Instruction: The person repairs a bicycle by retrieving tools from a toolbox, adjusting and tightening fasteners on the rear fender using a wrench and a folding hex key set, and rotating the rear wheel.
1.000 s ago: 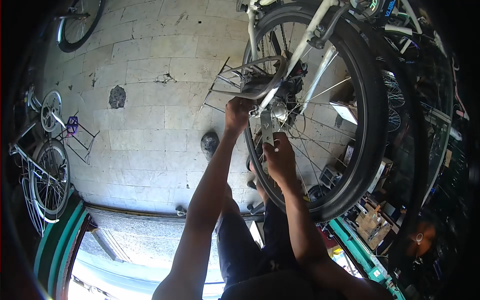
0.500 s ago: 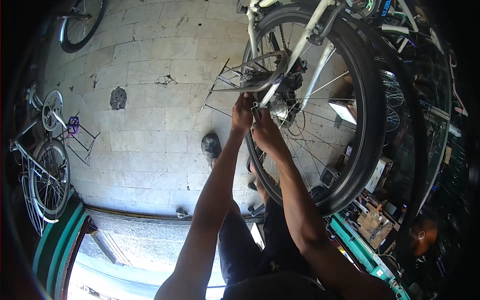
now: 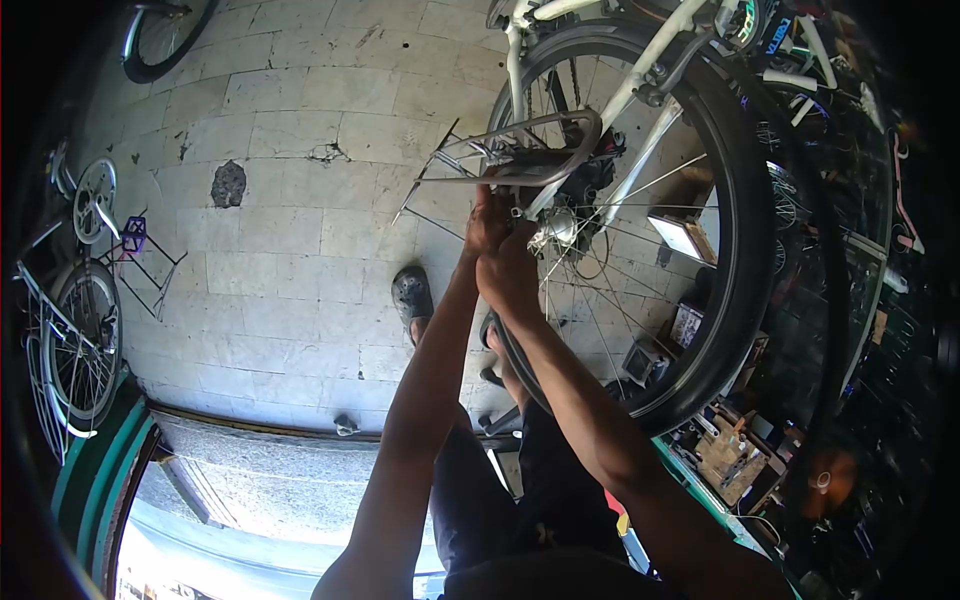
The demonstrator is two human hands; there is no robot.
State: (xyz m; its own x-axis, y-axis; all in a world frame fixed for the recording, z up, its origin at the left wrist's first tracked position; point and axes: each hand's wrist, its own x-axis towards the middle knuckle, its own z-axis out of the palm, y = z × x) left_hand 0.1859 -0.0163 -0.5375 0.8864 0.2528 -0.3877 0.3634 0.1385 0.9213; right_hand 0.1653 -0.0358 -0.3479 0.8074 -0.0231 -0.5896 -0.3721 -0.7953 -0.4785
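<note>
A silvery bicycle rack (image 3: pixel 575 125) with thin struts sits beside the white frame (image 3: pixel 640 75) and the large spoked wheel (image 3: pixel 735 215). My left hand (image 3: pixel 487 228) is closed at the near end of the rack, its fingers reaching up against the metal. Just below and touching it, my right hand (image 3: pixel 508 272) is closed too, next to the wheel hub (image 3: pixel 557 228). A small metal end shows above my right fingers; the rest is hidden, so I cannot tell whether it is a tool or a bracket.
Another bicycle (image 3: pixel 85 310) lies at the left, and part of a wheel (image 3: pixel 165 45) shows at the upper left. A workbench (image 3: pixel 735 460) with tools stands at the lower right. An open box (image 3: pixel 685 238) is behind the spokes. The tiled floor (image 3: pixel 290 235) has a dark patch.
My right hand has shifted left and now overlaps the lower part of my left hand, uncovering more of the hub. The view has turned slightly, and the rack appears a little further right.
</note>
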